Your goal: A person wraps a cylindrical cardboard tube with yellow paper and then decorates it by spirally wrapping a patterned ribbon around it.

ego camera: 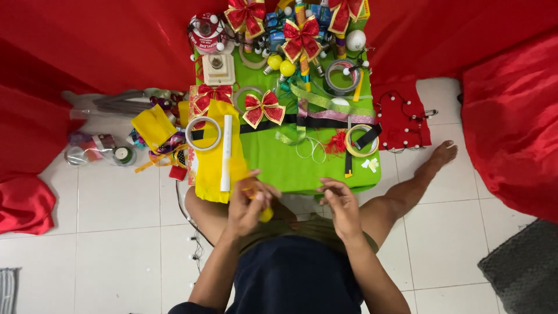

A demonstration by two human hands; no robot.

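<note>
My left hand (pixel 249 204) is closed around a small yellow piece (pixel 265 214), just below the front edge of a low green-covered table (pixel 279 163). My right hand (pixel 340 204) hovers a little to the right with its fingers loosely curled and nothing visible in them. A yellow cloth (pixel 212 168) hangs over the table's left front corner, with a white tube (pixel 225 152) lying on it. A tape ring (pixel 203 133) rests beside the tube.
Red-and-gold bows (pixel 264 108), yellow bulbs (pixel 281 65), tape rolls (pixel 360 140), ribbons and a black strip crowd the table. Red fabric (pixel 511 116) drapes behind and on both sides. Bags of supplies (pixel 107 152) lie on the white tiled floor at left. My bare foot (pixel 443 154) stretches right.
</note>
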